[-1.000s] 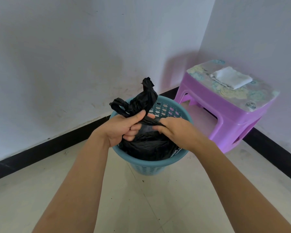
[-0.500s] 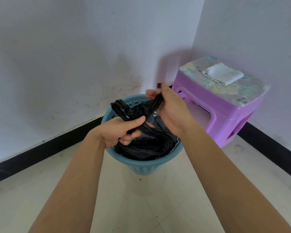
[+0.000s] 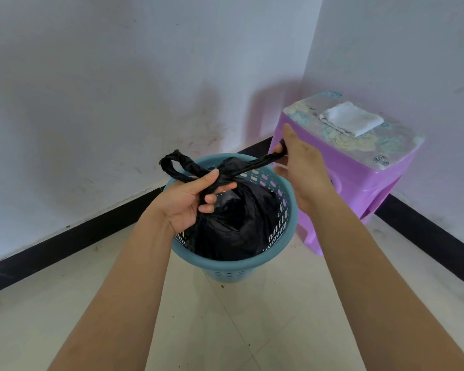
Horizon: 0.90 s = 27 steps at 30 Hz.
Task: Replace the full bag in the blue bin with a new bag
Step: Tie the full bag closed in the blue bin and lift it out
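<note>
Over the round blue plastic bin (image 3: 233, 265), the left hand (image 3: 185, 202) clenched the neck of the full black plastic bag (image 3: 233, 223). The right hand (image 3: 303, 167) pinched one bag handle (image 3: 255, 164), stretched taut towards the bin's far-right rim.

The black bag (image 3: 233, 223) is showing thin, crinkled plastic with a faint sheen. The blue bin (image 3: 233, 265) is looking matt, perforated plastic. At two o'clock, the purple stool (image 3: 359, 167) is gleaming as smooth plastic. The floor tiles (image 3: 225, 330) are shining glossy.
</note>
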Motion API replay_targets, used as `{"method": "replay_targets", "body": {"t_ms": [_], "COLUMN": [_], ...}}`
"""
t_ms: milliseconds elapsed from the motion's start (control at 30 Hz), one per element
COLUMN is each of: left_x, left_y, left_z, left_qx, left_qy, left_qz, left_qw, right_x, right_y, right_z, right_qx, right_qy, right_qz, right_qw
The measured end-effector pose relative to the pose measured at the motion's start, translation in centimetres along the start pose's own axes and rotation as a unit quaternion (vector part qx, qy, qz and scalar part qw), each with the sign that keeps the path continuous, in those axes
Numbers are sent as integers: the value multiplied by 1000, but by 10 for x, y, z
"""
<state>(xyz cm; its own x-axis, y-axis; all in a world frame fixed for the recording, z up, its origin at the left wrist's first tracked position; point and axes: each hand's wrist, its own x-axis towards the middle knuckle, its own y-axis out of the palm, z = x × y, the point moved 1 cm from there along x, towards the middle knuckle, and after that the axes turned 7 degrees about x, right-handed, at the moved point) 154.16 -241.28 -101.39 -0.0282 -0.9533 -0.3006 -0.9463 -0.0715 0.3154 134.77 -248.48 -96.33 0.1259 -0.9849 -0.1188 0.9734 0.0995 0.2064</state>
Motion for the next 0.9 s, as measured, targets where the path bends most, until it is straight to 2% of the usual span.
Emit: {"method": "replay_targets", "body": {"t_ms": [33, 67, 133, 200, 267, 433, 500, 567, 600, 633, 667, 733, 800, 900], "left_x": [1, 1, 1, -1, -4, -10, -12, -15, -17, -18, -19, -22, -24, -26], "left_y": [-2, -4, -7, -10, -10, -13, -15, -13, -11, -7, -4, 3, 6, 6], "left_z": [1, 1, 0, -3, -5, -9, -12, -15, -16, -16, -16, -16, -17, -19], "left_qx": [-11, -24, -58, -93, -106, -87, -70, -41, -25, -9, 8, 40, 66, 113], "left_qy": [0, -1, 1, 10, 22, 42, 53, 59, 59, 57, 54, 48, 43, 30], "left_qz": [-14, -29, -62, -88, -110, -159, -163, -151, -140, -125, -109, -75, -47, -47], "left_qw": [1000, 999, 996, 992, 988, 982, 983, 986, 988, 990, 992, 995, 996, 992], "right_x": [-1, -2, -7, -13, -17, -19, -13, -3, 1, 2, 4, 4, 5, 8], "right_y": [-4, -7, -10, -10, -6, -5, -5, -4, -2, 0, 3, 9, 14, 12], "right_z": [2, 4, 4, -4, -19, -40, -42, -45, -46, -48, -50, -55, -60, -60], "right_qx": [-82, -110, -123, -201, -274, -268, -288, -335, -351, -357, -356, -377, -383, -351], "right_qy": [-26, -21, 40, 92, 122, 188, 142, 7, -67, -121, -151, -173, -199, -207], "right_qz": [9, 35, 128, 217, 268, 348, 333, 225, 173, 158, 176, 233, 256, 199], "right_qw": [996, 993, 983, 951, 916, 878, 887, 915, 918, 913, 906, 880, 865, 891]}}
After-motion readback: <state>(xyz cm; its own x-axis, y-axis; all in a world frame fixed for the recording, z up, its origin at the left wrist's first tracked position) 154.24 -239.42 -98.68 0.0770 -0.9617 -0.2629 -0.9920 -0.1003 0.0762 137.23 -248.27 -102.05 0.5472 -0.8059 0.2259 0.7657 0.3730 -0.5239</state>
